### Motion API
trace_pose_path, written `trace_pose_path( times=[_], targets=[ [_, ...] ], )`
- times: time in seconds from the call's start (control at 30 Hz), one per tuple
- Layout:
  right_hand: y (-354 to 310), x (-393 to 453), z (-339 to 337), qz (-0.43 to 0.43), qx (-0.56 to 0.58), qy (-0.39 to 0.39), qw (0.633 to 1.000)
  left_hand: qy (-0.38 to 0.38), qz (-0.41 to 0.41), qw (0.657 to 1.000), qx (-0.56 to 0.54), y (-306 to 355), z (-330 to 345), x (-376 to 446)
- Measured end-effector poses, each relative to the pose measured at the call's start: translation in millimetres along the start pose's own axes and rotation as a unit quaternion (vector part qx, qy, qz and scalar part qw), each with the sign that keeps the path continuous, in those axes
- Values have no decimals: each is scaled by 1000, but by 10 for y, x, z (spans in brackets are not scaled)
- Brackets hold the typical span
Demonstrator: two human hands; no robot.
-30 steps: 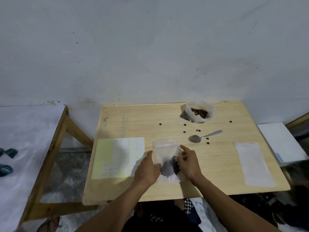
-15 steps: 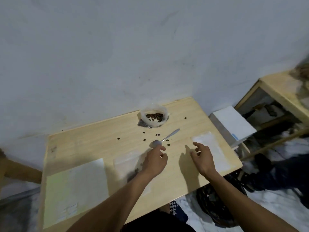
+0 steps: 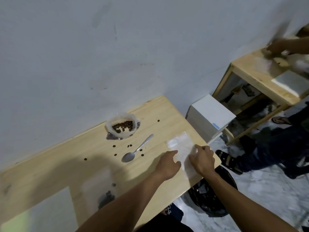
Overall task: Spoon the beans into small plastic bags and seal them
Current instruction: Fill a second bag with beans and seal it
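A second ago both hands were closed around the filled bag [image 3: 107, 197] at the middle of the table [image 3: 58, 168]; that bag now lies let go near the front edge, well to the left of both hands, with its dark beans bunched at the bottom. Whether its strip is pressed shut cannot be told. Both hands have moved over to the pile of empty plastic bags [image 3: 179, 144] near the right corner. The right hand [image 3: 203, 159] has its grip curled, thumb and fingers pinching the near right edge of the top bag, while the left hand [image 3: 168, 164] lies with relaxed straight fingers on the bags' left edge, holding nothing. The spoon [image 3: 137, 149] rests untouched just left of the left hand, and the open bag of beans [image 3: 122, 126] stands beyond it, with loose beans scattered between. I judge one bag is finished and a fresh one is being peeled off for the next filling
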State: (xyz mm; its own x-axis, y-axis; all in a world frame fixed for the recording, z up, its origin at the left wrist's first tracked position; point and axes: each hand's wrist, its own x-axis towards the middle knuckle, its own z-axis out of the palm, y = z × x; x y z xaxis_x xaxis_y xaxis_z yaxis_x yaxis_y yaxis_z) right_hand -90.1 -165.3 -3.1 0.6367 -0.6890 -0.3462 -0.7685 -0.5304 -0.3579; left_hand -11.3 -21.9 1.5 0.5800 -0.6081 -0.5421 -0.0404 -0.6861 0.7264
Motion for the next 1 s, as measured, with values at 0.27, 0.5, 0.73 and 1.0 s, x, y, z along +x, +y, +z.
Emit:
trace_pose_path(
  times=[0.27,0.5,0.73,1.0],
  targets=[
    [-35,44,24,-2,48,27,998,-10,16,996,84,27,-23,117],
    [-56,192,-129,59,159,-29,985,-17,-4,1000,9,32,-78,86],
    [-419,-35,-517,-28,352,-136,925,71,-35,968,-236,-10,-394,-70],
    [-1181,-445,-427,-295,292,-128,901,126,-19,797,-590,49,-1299,-565]
  ],
)
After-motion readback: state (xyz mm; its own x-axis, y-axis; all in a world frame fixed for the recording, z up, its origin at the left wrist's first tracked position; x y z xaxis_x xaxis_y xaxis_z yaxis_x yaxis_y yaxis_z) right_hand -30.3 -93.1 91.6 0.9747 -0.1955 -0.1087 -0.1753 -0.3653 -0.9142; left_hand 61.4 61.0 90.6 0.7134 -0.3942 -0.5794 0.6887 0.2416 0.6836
